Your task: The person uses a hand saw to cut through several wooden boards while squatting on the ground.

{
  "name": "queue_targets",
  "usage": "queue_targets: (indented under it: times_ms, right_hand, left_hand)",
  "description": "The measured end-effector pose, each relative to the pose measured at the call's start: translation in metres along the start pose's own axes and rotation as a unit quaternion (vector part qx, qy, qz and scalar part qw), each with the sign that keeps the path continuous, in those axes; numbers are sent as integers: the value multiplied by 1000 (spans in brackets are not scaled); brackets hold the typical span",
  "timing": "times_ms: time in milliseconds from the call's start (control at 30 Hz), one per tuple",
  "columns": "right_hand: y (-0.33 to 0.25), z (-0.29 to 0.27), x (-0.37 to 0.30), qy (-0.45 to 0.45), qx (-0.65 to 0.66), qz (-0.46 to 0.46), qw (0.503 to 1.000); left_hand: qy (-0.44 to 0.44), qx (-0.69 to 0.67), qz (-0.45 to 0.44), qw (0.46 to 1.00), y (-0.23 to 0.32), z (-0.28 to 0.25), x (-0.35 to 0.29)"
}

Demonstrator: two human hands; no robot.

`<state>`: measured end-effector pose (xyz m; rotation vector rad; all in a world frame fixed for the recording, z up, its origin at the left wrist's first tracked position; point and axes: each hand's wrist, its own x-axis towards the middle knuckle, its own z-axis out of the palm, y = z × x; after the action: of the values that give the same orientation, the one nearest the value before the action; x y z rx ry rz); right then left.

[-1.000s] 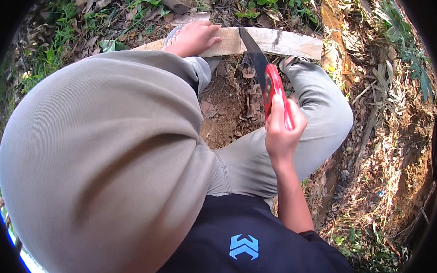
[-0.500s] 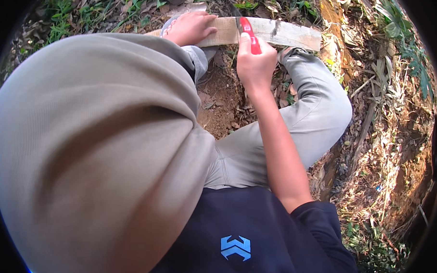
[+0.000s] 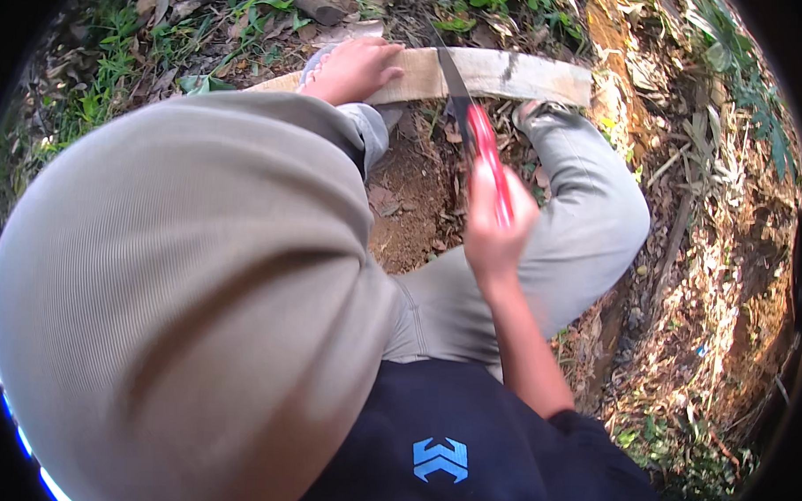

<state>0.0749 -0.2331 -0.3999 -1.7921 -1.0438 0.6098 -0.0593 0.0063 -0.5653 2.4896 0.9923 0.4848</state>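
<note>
A pale wooden board (image 3: pixel 539 77) lies crosswise over the ground at the top of the head view, with a dark smudge on its right part. My left hand (image 3: pixel 350 70) presses down on it left of the middle, fingers along the far edge and thumb apart on top. My right hand (image 3: pixel 501 223) is closed round the red handle of a hand saw (image 3: pixel 484 143), pulled back close to my right knee. Slanting up and left, the saw's dark blade crosses the board just right of my left hand. Any cut is too small to make out.
My bent right leg (image 3: pixel 588 200) and foot sit beneath the board's right end; my left leg (image 3: pixel 179 269) fills the left side. Bare soil (image 3: pixel 406 220) shows between them. A short log (image 3: pixel 317 5), grass and dry leaves lie beyond, with leaf litter (image 3: pixel 699 305) at the right.
My right hand has drawn the saw back toward my body, baring more of the blade. My left hand stays on the board. The view has shifted slightly.
</note>
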Motion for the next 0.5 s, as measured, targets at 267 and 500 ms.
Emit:
queue_targets:
  times_ms: [267, 500]
  right_hand:
    - [25, 43, 48, 20, -64, -9, 998]
    - [2, -6, 42, -14, -27, 14, 999]
  left_hand:
    - [-26, 5, -7, 1000, 5, -5, 7]
    - [-4, 4, 15, 1000, 13, -2, 12]
